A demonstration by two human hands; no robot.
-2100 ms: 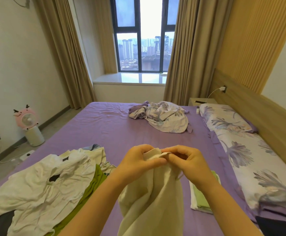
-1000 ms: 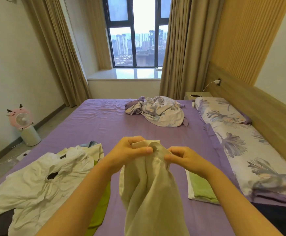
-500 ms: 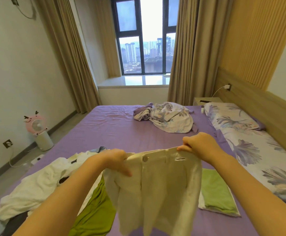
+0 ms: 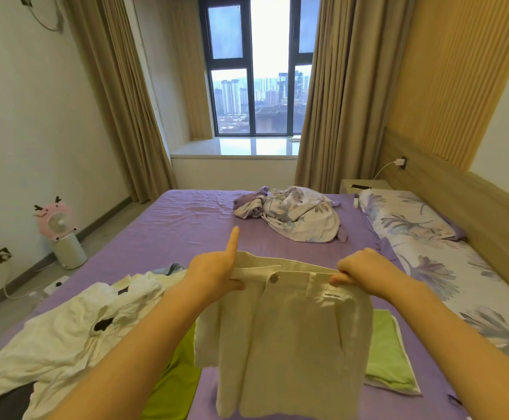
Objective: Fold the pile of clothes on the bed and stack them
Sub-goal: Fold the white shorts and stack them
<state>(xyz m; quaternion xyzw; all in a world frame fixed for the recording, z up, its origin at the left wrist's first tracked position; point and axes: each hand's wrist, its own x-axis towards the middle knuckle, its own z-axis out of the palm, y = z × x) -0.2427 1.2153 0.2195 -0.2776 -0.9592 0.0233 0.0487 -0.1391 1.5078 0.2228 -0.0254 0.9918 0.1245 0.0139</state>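
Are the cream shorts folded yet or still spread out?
Spread, not folded: the cream shorts hang full-width by the waistband between left hand and right hand.

Home bedroom: purple-sheeted bed [image 4: 186,225], floral pillows [image 4: 404,219] at wooden headboard [image 4: 489,213] frame right, beige curtains [image 4: 338,95], high-rise window [image 4: 259,86] top centre.

Cream shorts [image 4: 289,338] hang unfolded above the bed, beside rumpled clothes [image 4: 65,334].

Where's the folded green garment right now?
In the head view, the folded green garment lies on the purple bed, lower right, beside the floral pillow and partly behind the held cream shorts.
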